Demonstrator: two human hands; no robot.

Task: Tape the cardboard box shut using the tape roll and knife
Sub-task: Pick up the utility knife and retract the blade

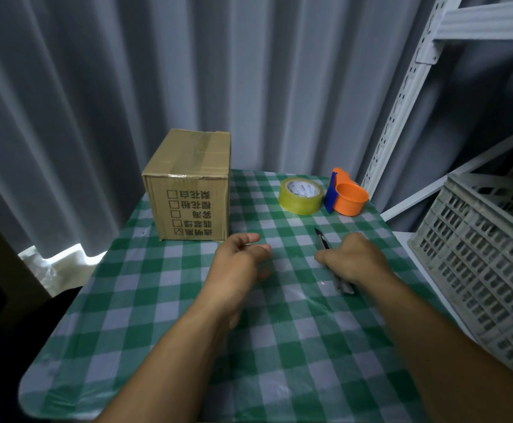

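A closed cardboard box [189, 184] with printed characters on its front stands at the far left of the table, with tape along its top seam. A yellowish tape roll [301, 196] lies at the far right. My right hand [353, 259] rests over a utility knife [322, 239], whose blade end points away from me; its handle end sticks out near my wrist. My fingers curl around it. My left hand [240, 257] hovers in the middle of the table, fingers loosely apart, holding nothing.
An orange tape dispenser [348, 196] with a blue blade guard sits beside the tape roll. The table has a green checked cloth [188, 331]. A grey plastic crate [490, 257] and a white metal shelf frame [401, 102] stand to the right. Grey curtains hang behind.
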